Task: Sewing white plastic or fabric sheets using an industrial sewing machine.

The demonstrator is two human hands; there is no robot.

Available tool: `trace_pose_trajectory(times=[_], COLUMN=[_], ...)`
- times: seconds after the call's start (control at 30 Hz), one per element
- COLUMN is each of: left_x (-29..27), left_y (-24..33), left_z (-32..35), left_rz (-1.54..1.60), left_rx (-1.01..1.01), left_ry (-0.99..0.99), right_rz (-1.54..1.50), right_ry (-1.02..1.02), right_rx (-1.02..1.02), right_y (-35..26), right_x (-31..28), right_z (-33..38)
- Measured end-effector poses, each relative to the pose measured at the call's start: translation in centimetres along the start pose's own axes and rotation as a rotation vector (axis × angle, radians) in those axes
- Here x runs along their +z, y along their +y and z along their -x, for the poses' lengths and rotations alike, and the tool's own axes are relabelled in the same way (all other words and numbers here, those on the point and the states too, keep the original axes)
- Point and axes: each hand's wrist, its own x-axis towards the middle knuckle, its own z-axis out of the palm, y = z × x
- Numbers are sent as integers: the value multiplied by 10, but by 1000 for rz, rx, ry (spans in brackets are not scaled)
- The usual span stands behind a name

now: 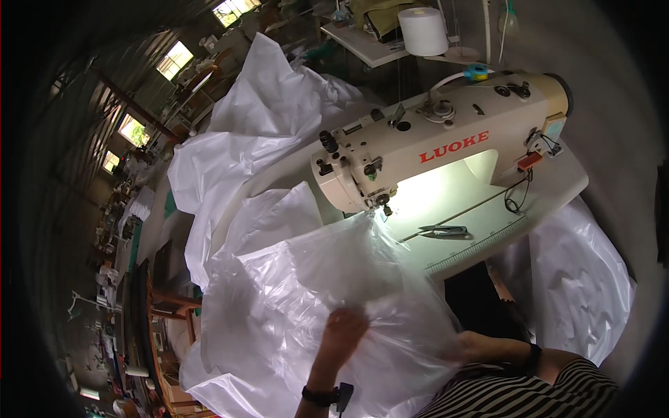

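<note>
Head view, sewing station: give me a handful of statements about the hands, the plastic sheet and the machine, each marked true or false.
1. The left hand rests flat on the clear plastic sheet. True.
2. A pair of thread snips lies on the machine bed, right of the needle. True.
3. The right hand holds the thread snips. False: it lies at the sheet's right edge, partly hidden by the sheet, and the snips lie untouched.
4. The thread cone behind the sewing machine is red. False: it is white.
5. The sheet reaches up to the needle area. True.
</note>
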Motion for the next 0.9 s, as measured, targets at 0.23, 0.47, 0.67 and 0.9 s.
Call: trace_pose_trajectory(times=[0.23, 0.47, 0.67, 0.9], left_x=[-51, -16, 20, 29], left_y=[-11, 114, 141, 151], left_z=[26, -19, -7, -16], left_rz=[-271, 555, 679, 931], left_rx=[-485, -229, -121, -219], left_ry=[-137, -64, -43, -324], right_rz=[-58, -28, 212, 1032], right_ry=[56, 57, 305, 726], right_rx=[199, 161, 27, -315], right_y=[1, -3, -31, -41], right_x=[8, 16, 13, 22], right_z=[-1, 8, 9, -37])
